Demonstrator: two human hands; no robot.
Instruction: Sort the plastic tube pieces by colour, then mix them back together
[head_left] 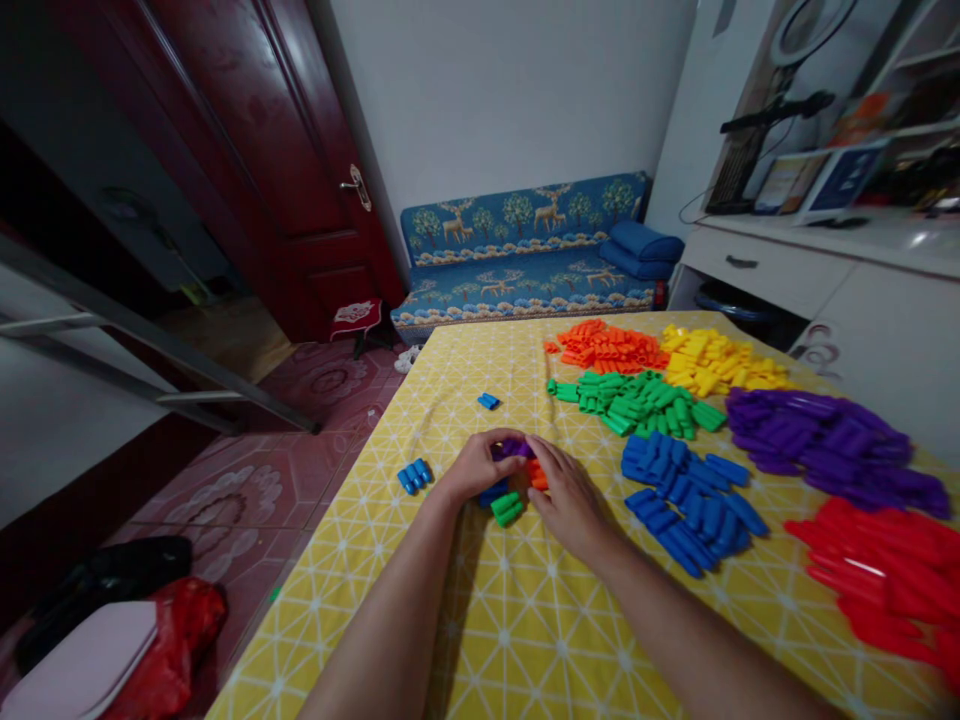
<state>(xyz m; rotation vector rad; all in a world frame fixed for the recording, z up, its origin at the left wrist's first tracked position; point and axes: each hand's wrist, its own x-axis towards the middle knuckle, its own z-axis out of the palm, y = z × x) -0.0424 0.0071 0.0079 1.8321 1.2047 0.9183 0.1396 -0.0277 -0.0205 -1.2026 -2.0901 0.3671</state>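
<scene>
purple pieces [516,447] and orange pieces [538,476] are lying between the left hand [480,466] and right hand [568,496]; half-curled fingers are cupping them, though i cannot tell whether they're gripping. a careless brush could be scattering the green pieces [507,509] at 6 o'clock.

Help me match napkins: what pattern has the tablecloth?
The tablecloth is yellow with white lines forming triangles; see the head view.
</scene>
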